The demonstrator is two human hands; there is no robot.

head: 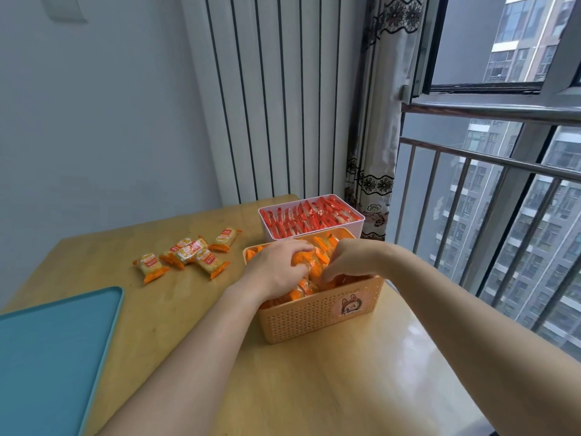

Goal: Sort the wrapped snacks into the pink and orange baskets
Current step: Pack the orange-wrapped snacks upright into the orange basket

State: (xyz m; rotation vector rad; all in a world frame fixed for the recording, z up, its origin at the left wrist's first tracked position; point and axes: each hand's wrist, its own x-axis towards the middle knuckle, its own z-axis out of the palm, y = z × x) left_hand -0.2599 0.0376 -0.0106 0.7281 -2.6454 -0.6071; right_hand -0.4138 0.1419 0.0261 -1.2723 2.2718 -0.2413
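orange perforated plastic basket (314, 316) at the desk's near right, packed with orange-wrapped snacks (318, 250). left hand (276, 265) curls over a packet there, gripping it. right hand (349, 262) has its fingers dug into the same pile; cannot tell what it grasps. pink plastic basket (265, 229) just behind holds red-wrapped snacks (308, 218). step, as judged: bedding packets in. next calls for fetching the loose cluster of orange packets (185, 253) on the wooden desk (188, 325).

A: What is the table (314, 388) made of?
B: Pale wood, smooth, lightly glossy. The orange basket (298, 319) is matt perforated plastic; the snack wrappers (210, 262) are shiny, crinkled film.
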